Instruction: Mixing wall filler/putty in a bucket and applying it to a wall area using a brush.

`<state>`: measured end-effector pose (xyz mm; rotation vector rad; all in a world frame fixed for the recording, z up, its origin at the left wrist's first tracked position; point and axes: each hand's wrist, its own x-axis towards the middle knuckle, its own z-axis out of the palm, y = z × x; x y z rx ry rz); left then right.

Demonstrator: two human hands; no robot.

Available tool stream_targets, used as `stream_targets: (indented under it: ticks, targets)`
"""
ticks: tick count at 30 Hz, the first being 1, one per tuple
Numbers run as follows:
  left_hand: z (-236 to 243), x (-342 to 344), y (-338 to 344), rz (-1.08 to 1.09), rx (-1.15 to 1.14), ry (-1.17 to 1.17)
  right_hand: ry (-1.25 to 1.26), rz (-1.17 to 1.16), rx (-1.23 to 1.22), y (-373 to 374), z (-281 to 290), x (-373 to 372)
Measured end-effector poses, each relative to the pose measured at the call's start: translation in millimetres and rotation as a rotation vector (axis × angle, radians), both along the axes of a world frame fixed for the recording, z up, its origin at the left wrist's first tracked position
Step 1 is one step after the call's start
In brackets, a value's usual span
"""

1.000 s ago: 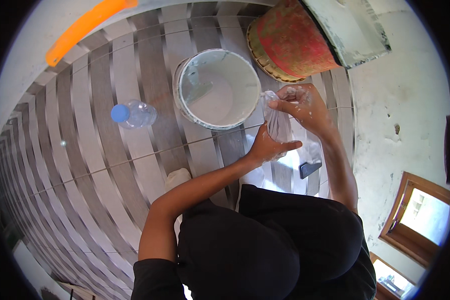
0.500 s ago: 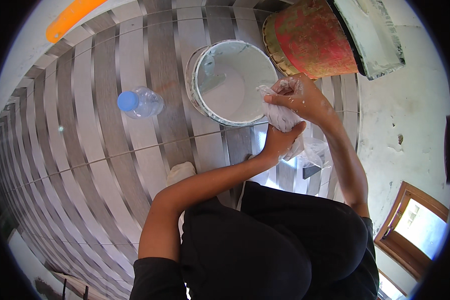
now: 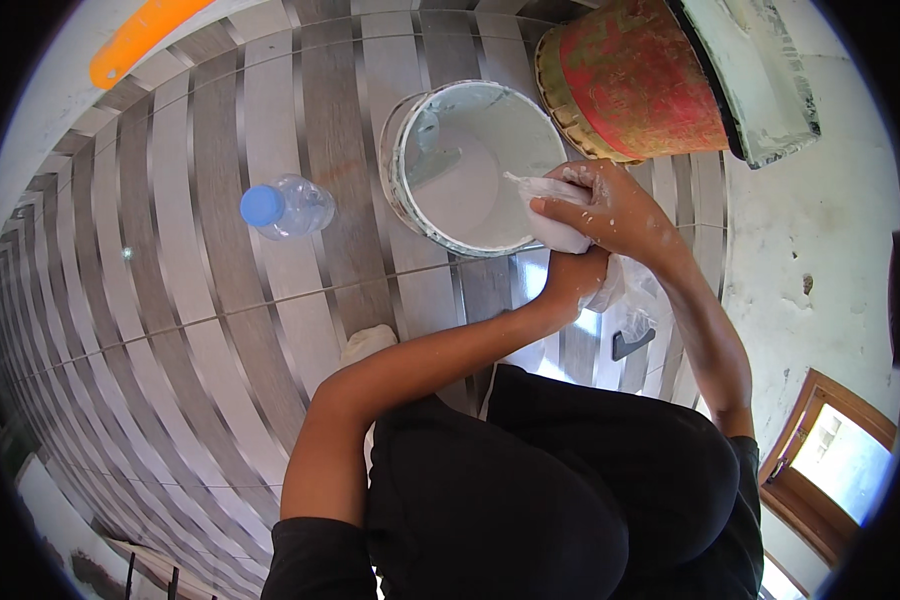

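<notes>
My right hand [image 3: 618, 212] pinched the plastic bag [image 3: 555, 236] in its fingers; my left hand [image 3: 576, 282] wrapped it lower. Hard squeezing, I judged, could split it beside the bucket [image 3: 532, 150].

I'm logging the floor tiles [image 3: 206, 345] as alternating grey-brown and pale-grey stripes. The plastic bottle [image 3: 305, 208] is reading clear, its cap [image 3: 261, 205] blue. The nearer bucket [image 3: 532, 140] is showing whitish-grey inside; the other bucket [image 3: 642, 85] is showing scuffed red above an olive-yellow band [image 3: 558, 108]. The plastic bag [image 3: 558, 232] is appearing milky white. White flecks are speckling the right hand [image 3: 615, 207]. The clothing [image 3: 500, 480] is registering plain black.
</notes>
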<state>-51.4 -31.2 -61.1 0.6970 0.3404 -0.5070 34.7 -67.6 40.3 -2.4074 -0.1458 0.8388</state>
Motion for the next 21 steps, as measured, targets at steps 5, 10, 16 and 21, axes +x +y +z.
stream_targets:
  ticks: [5,10,16,21]
  targets:
    - [-1.9,1.8,-1.7,-0.046,-0.046,0.057,-0.058,0.063,-0.058,8.0,2.9,1.0]
    - [3.1,1.8,-1.3,-0.050,-0.076,0.089,-0.063,0.073,-0.100,9.3,3.4,4.8]
    - [24.6,12.5,8.1,-0.111,0.020,0.081,-0.097,0.096,-0.099,9.8,10.6,9.2]
    - [21.7,10.7,6.4,-0.112,0.024,0.039,-0.149,0.052,-0.104,9.8,9.3,6.8]
